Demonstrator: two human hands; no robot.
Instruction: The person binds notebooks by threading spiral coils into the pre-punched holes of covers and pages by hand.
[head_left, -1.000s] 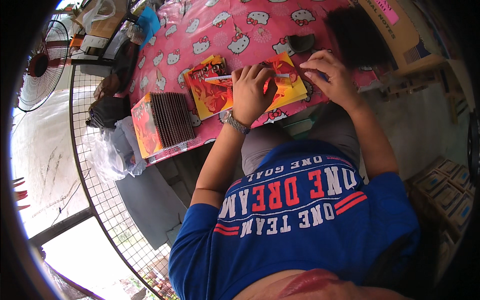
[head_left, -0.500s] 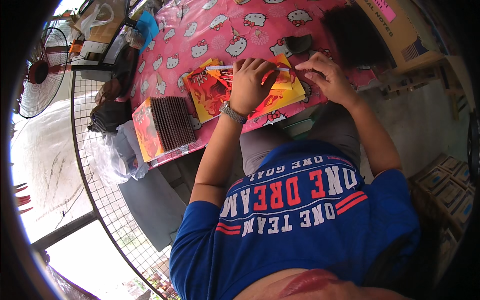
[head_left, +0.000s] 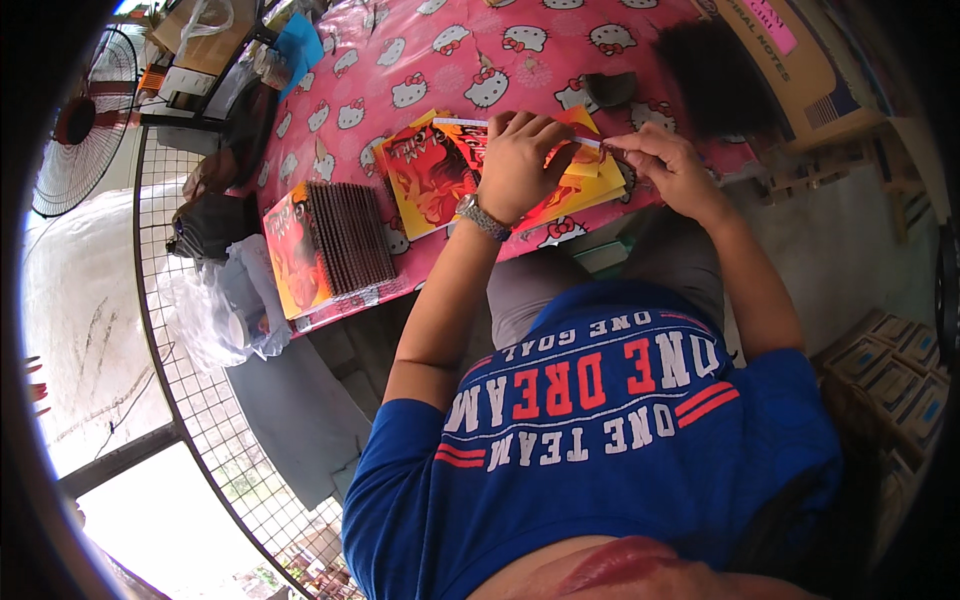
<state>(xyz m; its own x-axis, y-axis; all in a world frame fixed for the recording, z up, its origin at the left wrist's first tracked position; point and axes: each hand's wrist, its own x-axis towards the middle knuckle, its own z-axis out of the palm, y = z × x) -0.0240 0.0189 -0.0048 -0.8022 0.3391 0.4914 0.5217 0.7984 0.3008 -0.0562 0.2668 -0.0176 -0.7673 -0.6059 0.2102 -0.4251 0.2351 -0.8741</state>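
My left hand [head_left: 525, 165] lies across a red and yellow booklet [head_left: 462, 132], its fingers curled over the white-looking long edge. At the right end of that edge, my right hand [head_left: 672, 170] pinches a thin dark strand [head_left: 609, 148], too small to make out fully; it may be a binding coil. More booklets with the same flame-coloured cover [head_left: 420, 190] lie under and beside the left hand. A stack of finished-looking booklets [head_left: 298, 255] with dark coil spines [head_left: 352, 240] stands at the table's near left corner.
A pink patterned cloth covers the table [head_left: 440, 75]. A small dark dish [head_left: 611, 90] sits beyond my right hand, with a dark bristly heap [head_left: 715, 75] and a cardboard box [head_left: 800, 70] farther right. Plastic bags [head_left: 225, 310] hang left; a fan [head_left: 85, 120] stands farther off.
My right hand has come up against the right end of the booklet's edge, its fingertips now pinching there. The left hand stays on the booklet. The whole view has shifted slightly.
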